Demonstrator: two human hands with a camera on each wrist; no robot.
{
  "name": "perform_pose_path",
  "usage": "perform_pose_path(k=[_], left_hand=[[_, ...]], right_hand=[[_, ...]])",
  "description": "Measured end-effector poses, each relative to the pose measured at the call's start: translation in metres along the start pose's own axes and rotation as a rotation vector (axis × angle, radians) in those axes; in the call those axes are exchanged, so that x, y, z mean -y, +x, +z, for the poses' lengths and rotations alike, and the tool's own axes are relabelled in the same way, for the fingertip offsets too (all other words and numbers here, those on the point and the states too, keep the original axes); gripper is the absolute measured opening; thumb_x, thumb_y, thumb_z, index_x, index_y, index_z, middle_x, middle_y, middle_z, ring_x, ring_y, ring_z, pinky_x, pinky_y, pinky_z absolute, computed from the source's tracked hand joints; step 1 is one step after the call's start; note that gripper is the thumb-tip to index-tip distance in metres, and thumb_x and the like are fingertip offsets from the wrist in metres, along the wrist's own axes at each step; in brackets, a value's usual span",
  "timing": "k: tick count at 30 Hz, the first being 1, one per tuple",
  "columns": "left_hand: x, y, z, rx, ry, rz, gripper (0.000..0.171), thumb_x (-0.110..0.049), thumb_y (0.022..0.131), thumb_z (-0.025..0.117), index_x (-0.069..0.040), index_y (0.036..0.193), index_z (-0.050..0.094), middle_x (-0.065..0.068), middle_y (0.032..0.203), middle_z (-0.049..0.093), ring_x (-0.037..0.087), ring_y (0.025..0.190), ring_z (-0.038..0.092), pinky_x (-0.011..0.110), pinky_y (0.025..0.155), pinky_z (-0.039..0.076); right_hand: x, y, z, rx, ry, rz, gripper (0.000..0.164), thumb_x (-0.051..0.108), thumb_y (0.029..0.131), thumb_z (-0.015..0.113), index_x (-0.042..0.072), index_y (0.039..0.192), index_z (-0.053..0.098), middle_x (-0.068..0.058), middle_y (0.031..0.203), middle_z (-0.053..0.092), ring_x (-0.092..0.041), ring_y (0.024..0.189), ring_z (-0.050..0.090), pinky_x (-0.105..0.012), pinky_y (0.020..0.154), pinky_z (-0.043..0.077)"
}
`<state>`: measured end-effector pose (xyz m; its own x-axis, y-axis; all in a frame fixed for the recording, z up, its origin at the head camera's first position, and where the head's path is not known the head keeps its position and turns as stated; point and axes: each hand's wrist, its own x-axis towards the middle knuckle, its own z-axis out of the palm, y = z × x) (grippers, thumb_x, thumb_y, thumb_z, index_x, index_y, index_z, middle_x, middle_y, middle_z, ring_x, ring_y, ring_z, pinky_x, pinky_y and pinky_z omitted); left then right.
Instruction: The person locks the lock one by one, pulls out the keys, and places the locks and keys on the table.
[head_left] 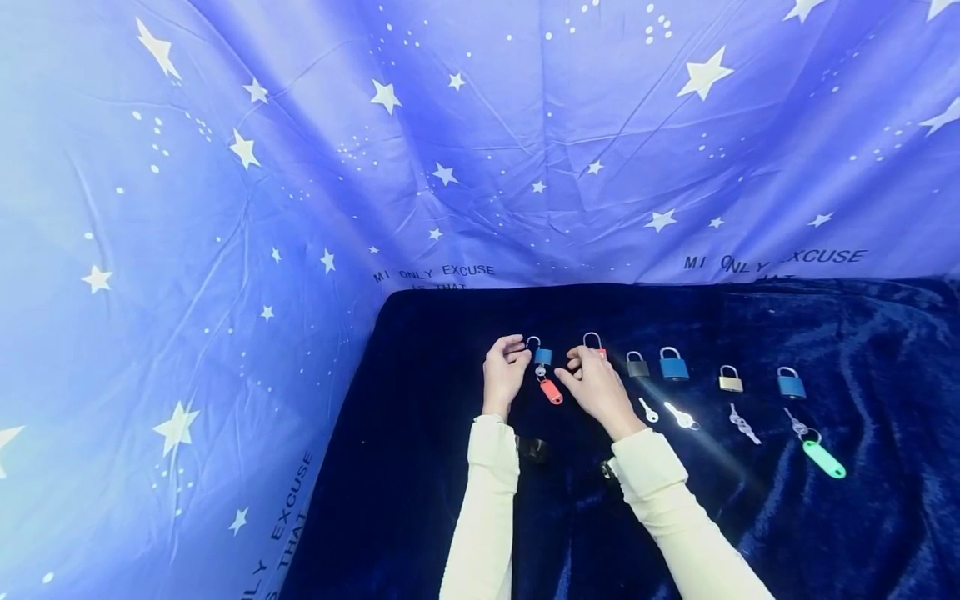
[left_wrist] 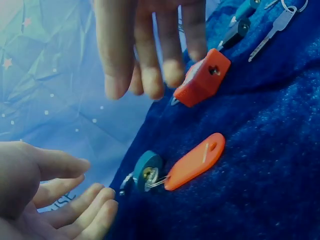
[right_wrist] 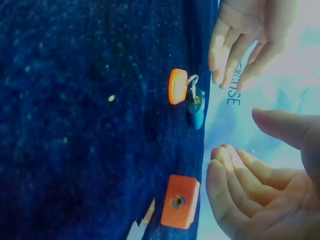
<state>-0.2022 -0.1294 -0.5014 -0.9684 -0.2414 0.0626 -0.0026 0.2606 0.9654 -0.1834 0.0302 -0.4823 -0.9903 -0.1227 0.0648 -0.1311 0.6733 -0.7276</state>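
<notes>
A small blue padlock lies on the dark cloth between the two hands, its shackle offset to the left. A key sits at its keyhole, and an orange-red tag hangs from the key's ring. My left hand hovers just left of this padlock, fingers relaxed and holding nothing. To the right, my right hand is also relaxed and holds nothing. Nearest to it is a red padlock, partly hidden behind the fingers in the head view; its keyhole shows in the right wrist view.
Rightward stand a dark padlock, a blue padlock, a brass padlock and another blue padlock. Several keys lie before them, one with a green tag. Star-patterned fabric hangs behind and at left.
</notes>
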Motion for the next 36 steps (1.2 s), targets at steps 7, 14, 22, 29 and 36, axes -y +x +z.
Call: perform_pose_path(k=[7, 14, 22, 29, 36], left_hand=[[0.005, 0.0, 0.003, -0.034, 0.002, -0.083, 0.031, -0.001, 0.087, 0.068, 0.003, 0.118, 0.066, 0.018, 0.108, 0.073, 0.028, 0.098, 0.072, 0.035, 0.084, 0.058], [0.008, -0.001, 0.008, -0.034, 0.045, -0.119, 0.03, -0.002, 0.085, 0.067, 0.001, 0.115, 0.067, 0.012, 0.099, 0.076, 0.022, 0.093, 0.073, 0.033, 0.084, 0.057], [0.004, -0.005, 0.012, 0.017, 0.069, -0.13, 0.029, -0.001, 0.086, 0.068, 0.002, 0.115, 0.067, 0.011, 0.099, 0.077, 0.021, 0.094, 0.074, 0.031, 0.085, 0.056], [0.006, -0.006, 0.015, 0.004, 0.003, -0.148, 0.029, 0.005, 0.082, 0.071, 0.003, 0.111, 0.068, 0.015, 0.098, 0.076, 0.024, 0.092, 0.074, 0.032, 0.083, 0.057], [0.005, -0.005, 0.018, -0.071, -0.095, -0.164, 0.024, 0.006, 0.08, 0.075, 0.001, 0.102, 0.069, 0.014, 0.094, 0.076, 0.02, 0.088, 0.074, 0.029, 0.079, 0.057]], right_hand=[[0.0, 0.013, 0.013, 0.086, 0.068, -0.002, 0.041, 0.013, 0.095, 0.064, -0.013, 0.126, 0.053, -0.025, 0.112, 0.065, -0.033, 0.094, 0.067, -0.046, 0.086, 0.053], [-0.005, 0.02, 0.022, 0.145, 0.117, 0.026, 0.048, 0.008, 0.095, 0.063, -0.019, 0.131, 0.047, -0.029, 0.116, 0.064, -0.035, 0.097, 0.068, -0.046, 0.089, 0.053], [-0.009, 0.022, 0.03, 0.184, 0.197, 0.079, 0.042, 0.007, 0.093, 0.064, -0.018, 0.125, 0.053, -0.026, 0.109, 0.065, -0.029, 0.089, 0.068, -0.04, 0.08, 0.056], [-0.008, 0.021, 0.03, 0.163, 0.222, 0.097, 0.04, 0.005, 0.093, 0.063, -0.018, 0.124, 0.054, -0.026, 0.108, 0.066, -0.033, 0.096, 0.068, -0.043, 0.086, 0.055], [-0.007, 0.02, 0.032, 0.086, 0.273, 0.096, 0.038, 0.007, 0.094, 0.062, -0.016, 0.124, 0.055, -0.028, 0.112, 0.067, -0.037, 0.102, 0.069, -0.046, 0.092, 0.053]])
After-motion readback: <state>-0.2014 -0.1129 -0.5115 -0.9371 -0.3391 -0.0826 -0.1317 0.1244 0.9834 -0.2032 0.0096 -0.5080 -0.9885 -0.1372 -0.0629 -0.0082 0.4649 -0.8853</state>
